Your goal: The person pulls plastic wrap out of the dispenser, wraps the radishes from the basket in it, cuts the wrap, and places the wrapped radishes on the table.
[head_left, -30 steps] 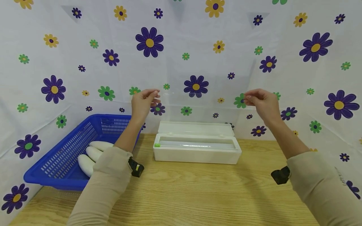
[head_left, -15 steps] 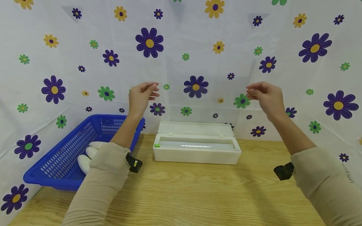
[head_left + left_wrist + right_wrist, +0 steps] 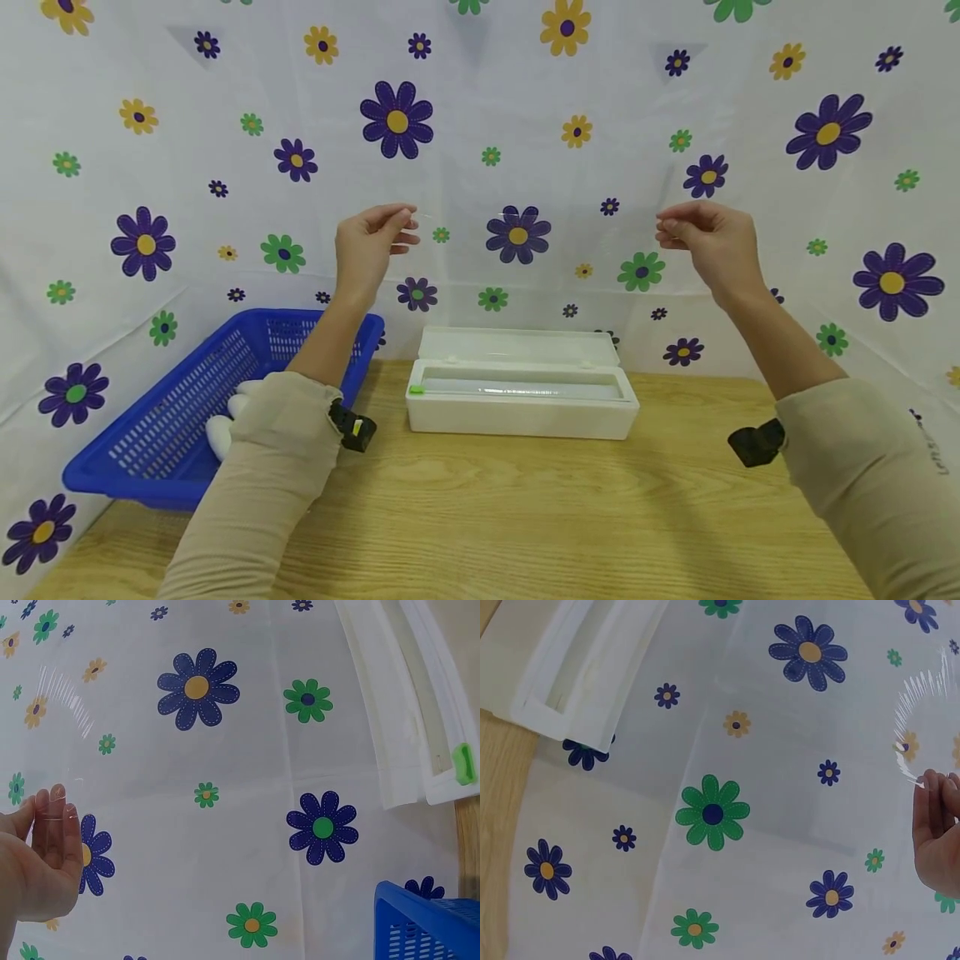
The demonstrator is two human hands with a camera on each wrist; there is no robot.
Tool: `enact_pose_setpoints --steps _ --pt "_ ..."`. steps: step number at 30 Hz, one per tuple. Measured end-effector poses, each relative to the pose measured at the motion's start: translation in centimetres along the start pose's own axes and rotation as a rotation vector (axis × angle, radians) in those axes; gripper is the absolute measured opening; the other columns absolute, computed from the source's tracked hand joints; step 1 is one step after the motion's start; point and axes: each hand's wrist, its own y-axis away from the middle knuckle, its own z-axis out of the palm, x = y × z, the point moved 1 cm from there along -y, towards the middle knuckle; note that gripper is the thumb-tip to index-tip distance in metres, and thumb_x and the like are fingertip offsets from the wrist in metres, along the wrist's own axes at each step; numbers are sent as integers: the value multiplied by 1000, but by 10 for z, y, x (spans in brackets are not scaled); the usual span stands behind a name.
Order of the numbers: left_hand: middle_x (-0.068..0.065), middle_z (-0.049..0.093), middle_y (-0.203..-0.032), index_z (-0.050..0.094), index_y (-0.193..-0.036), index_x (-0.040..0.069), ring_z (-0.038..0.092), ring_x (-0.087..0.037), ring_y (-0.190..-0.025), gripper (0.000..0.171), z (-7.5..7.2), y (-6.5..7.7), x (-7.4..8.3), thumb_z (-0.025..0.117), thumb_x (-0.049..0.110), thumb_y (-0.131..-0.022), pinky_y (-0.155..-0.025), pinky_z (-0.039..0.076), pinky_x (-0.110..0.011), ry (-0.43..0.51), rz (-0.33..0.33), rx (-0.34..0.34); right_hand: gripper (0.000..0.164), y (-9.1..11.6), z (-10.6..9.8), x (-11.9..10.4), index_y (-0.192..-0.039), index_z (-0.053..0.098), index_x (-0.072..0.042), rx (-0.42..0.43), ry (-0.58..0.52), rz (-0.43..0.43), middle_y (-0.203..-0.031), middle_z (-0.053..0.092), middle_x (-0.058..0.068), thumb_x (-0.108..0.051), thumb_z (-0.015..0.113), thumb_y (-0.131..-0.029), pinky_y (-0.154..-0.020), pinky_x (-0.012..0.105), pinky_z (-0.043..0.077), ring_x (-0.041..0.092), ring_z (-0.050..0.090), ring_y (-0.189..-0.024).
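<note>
While the left hand point(image 3: 367, 250) pinches clear film point(image 3: 69, 703), the right hand point(image 3: 712, 248) pinches its opposite side | each grip: closed, thumb to fingertips | film: between hands, above white box point(image 3: 521, 419)

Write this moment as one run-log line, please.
left hand: pinches clear film; right hand: pinches clear film; white box: open, on table; blue basket: holds white objects

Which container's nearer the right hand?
The long white box with the raised lid. The blue basket sits farther from the right hand, on the person's left side.
</note>
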Motion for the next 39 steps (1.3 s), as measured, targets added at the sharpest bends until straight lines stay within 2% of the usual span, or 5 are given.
enact_pose_setpoints --steps 10,18,23,29,39 --pt "-11 66 -96 62 -106 1 64 -16 -83 25 -8 5 6 58 21 -91 -77 49 -26 -82 67 -107 19 9 -6 -7 -106 59 3 -52 111 -52 -90 62 0 -9 55 -92 -73 14 47 8 61 -81" --pt "-5 61 -115 66 -104 2 49 -14 -113 26 -25 24 15 63 23 -88 -97 36 -36 -243 185 -235 21 34 -16 -13 -107 59 -1 -111 292 -119 -106 57 0 -17 53 -94 -79 12 43 5 54 -94" --pt "-5 55 -123 70 -97 4 35 -18 -124 17 -36 42 20 67 15 -85 -100 26 -49 -364 343 -321 16 53 -20 -18 -103 60 0 -154 304 -202 -112 54 -2 -12 57 -92 -82 12 41 5 48 -105" --pt "-6 55 -121 73 -91 8 32 -22 -126 12 -43 68 17 71 5 -79 -101 23 -52 -434 505 -385 10 79 -24 -17 -97 63 0 -180 340 -303 -110 55 -8 2 59 -88 -83 9 37 0 46 -106" --pt "-2 55 -121 73 -89 15 35 -26 -125 22 -59 117 12 74 0 -74 -98 26 -55 -422 549 -460 19 127 -24 -17 -92 64 -6 -256 335 -350 -111 56 -4 10 61 -83 -91 11 32 3 45 -110"
